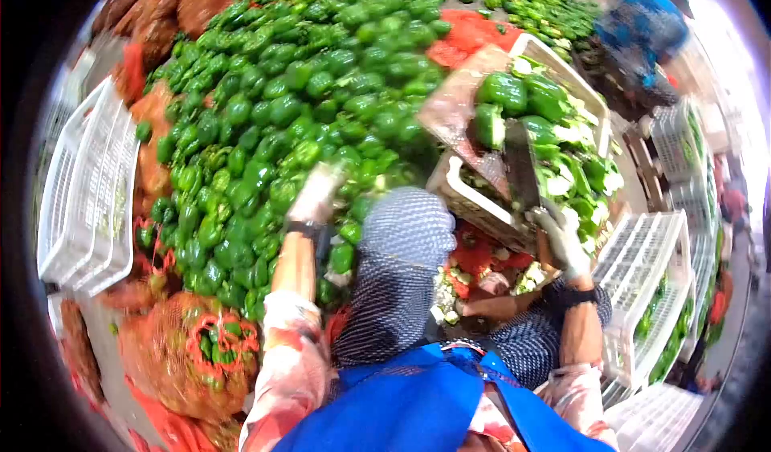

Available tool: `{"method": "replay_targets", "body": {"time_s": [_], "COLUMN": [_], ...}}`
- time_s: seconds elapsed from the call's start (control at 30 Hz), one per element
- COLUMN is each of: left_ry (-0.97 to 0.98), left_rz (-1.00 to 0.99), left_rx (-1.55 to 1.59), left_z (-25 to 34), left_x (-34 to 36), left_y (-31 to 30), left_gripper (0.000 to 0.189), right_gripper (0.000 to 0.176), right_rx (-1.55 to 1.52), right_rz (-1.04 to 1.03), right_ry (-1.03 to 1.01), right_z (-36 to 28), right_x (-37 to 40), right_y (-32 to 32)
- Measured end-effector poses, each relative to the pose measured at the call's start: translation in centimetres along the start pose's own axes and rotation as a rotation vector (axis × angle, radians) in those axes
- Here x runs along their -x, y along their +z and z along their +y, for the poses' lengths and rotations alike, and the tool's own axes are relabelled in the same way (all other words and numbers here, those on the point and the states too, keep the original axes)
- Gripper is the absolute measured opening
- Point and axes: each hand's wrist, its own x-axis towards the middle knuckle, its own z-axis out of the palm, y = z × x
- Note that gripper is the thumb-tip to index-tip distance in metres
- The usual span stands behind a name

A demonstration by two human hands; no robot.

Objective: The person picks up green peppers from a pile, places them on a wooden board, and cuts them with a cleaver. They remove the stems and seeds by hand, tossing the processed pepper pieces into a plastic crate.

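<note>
A broad heap of green bell peppers lies in front of me. My left hand, in a white glove, reaches into the near part of this heap; its fingers are smeared by motion and I cannot make out a hold. My right hand, also gloved, is closed around the handle of a large knife. Its wide dark blade points away from me over a tilted board and a pale crate. Beside the blade lie whole green peppers and cut pepper pieces.
Stacked white plastic crates stand at the left and right. A net sack of peppers lies at the lower left. Trimmed scraps lie between my legs. Another person in blue bends at the upper right.
</note>
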Motion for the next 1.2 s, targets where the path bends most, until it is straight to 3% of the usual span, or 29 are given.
{"method": "replay_targets", "body": {"time_s": [0.03,0.1,0.17,0.23,0.27,0.3,0.37,0.4,0.43,0.47,0.5,0.57,0.6,0.67,0.77,0.83,0.9,0.93,1.03,1.13,1.17,1.2], "left_ry": [0.012,0.107,0.264,0.419,0.371,0.428,0.396,0.413,0.32,0.393,0.464,0.338,0.453,0.523,0.148,0.097,0.116,0.126,0.192,0.167,0.178,0.19], "left_rz": [0.021,-0.132,-0.28,-0.221,-0.267,-0.407,-0.337,-0.274,-0.364,-0.455,-0.542,-0.627,-0.637,-0.642,-0.547,-0.562,-0.436,-0.372,-0.336,-0.325,-0.328,-0.33], "left_rx": [-0.138,-0.094,0.011,0.06,-0.095,-0.156,-0.236,-0.3,-0.164,-0.339,-0.513,-0.074,-0.269,-0.25,0.021,0.281,0.365,0.406,0.431,0.365,0.346,0.328], "left_z": [3.7,9.1,17.3,20.2,22.0,23.0,24.1,24.2,24.5,23.6,21.8,17.9,16.3,13.6,12.3,10.7,12.1,12.7,11.8,11.5,11.6,11.6], "left_x": [0.9,0.8,6.0,7.8,8.8,9.1,10.5,11.2,12.7,11.3,8.9,8.1,7.0,6.0,7.6,5.4,9.4,10.8,9.1,9.1,8.6,8.1], "left_y": [0.5,0.9,4.2,7.2,8.0,9.2,12.8,14.8,17.1,18.0,18.9,21.3,21.8,23.5,25.4,25.9,25.9,25.9,25.8,25.7,25.5,25.3], "left_gripper": [0.036,0.033,0.028,0.025,0.056,0.057,0.053,0.048,0.038,0.033,0.029,0.024,0.024,0.022,0.02,0.028,0.032,0.035,0.036,0.024,0.021,0.019], "right_gripper": [0.035,0.04,0.044,0.052,0.053,0.054,0.053,0.05,0.047,0.045,0.044,0.042,0.042,0.044,0.049,0.052,0.053,0.053,0.043,0.032,0.032,0.033], "right_rx": [0.332,-0.127,-0.396,-0.418,-0.359,-0.298,-0.248,-0.185,-0.187,-0.188,-0.258,-0.327,-0.322,-0.303,-0.363,-0.395,-0.457,-0.442,-0.324,-0.098,-0.19,-0.442], "right_rz": [0.014,-0.085,-0.131,-0.195,-0.166,-0.141,-0.038,0.02,0.049,0.077,0.075,0.089,0.103,0.135,0.107,0.084,0.058,0.17,0.145,0.24,0.23,0.058], "right_ry": [-0.379,-0.066,0.317,0.256,0.258,0.258,0.234,0.045,-0.003,-0.052,0.034,0.101,0.086,0.088,0.195,0.258,0.293,0.196,-0.067,-0.294,-0.235,0.075], "right_z": [2.8,1.7,-1.4,-2.3,-2.1,-2.0,0.0,0.6,0.8,1.0,0.6,0.6,0.7,0.9,0.7,0.7,-0.3,0.0,0.8,0.5,-1.2,-2.8], "right_x": [0.7,0.3,-0.3,0.0,0.6,1.0,1.9,2.5,3.1,3.7,4.0,4.5,4.8,5.4,5.9,6.5,7.0,7.0,7.6,7.4,7.0,7.0], "right_y": [0.2,0.9,-0.3,-0.9,-0.8,-0.7,0.2,0.3,0.0,-0.2,-0.5,-0.7,-0.8,-0.7,-1.4,-1.7,-2.8,-2.1,-1.8,-1.2,-1.9,-3.4]}}
